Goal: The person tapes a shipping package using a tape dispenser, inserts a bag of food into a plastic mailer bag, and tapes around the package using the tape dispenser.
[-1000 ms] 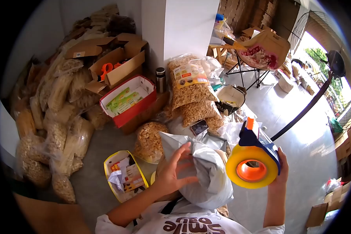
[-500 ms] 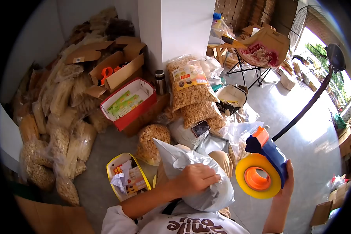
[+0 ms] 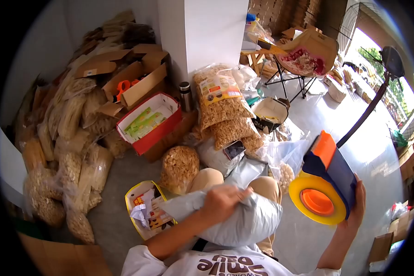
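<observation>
Grey floor [image 3: 292, 246] spreads around me, with a heap of packed bags [image 3: 73, 124] along the left wall and a white pillar [image 3: 216, 32] ahead. Nearer, a red box [image 3: 160, 137] and a yellow-rimmed box [image 3: 138, 189] lie to my left, a clear bag of pale flakes [image 3: 179, 168] beyond my knees, and a phone [image 3: 234, 149] on a bag past them. Across my lap rests a soft grey plastic bag [image 3: 246, 223], plump in its middle, its slacker end pointing left. My left fingers [image 3: 237, 195] are curled onto its upper edge, clenching the plastic, though that hand is a little blurred. My right fingers [image 3: 361, 193] grip the tape dispenser [image 3: 342, 181] from its outer side, held up to the right of the bag and well apart from it, yellow roll towards me. I judge the step in hand to be pressing and gathering the bag, with no tape visible on it. Getting tape onto that edge would call for flattening the fold, holding it firm and bringing the dispenser across; I cannot make out a loose tape end.
</observation>
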